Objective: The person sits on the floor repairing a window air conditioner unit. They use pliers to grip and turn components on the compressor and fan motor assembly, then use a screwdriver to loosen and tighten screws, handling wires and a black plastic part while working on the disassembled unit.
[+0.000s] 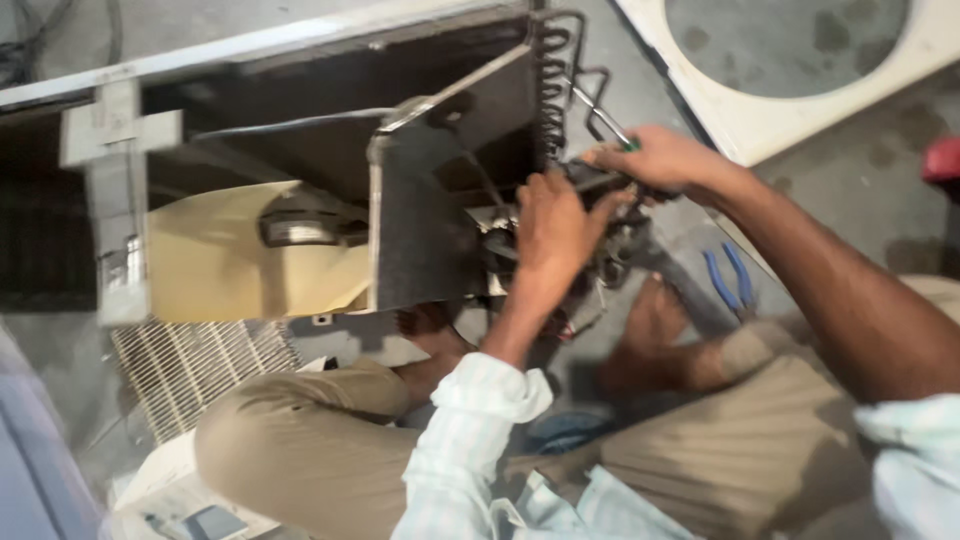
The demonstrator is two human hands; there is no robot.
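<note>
We see our left hand point(552, 232) pressed, fingers bent, against the dark fittings point(610, 245) at the end of the opened unit point(300, 180); blur hides whether it grips anything. Our right hand point(655, 160) sits just right of and above it, closed around a tool with a green tip point(632, 146), touching the same fittings. Left of the left hand stands a grey metal panel point(420, 220), and beyond that, inside the unit's casing, lie a cream fan blade point(220, 260) and its motor point(300, 228). Above the hands runs coiled dark tubing point(551, 90). Blue-handled pliers point(728, 280) lie on the floor point(850, 180), right of and below the right hand. A white grille point(190, 365) rests well left, below the unit.
</note>
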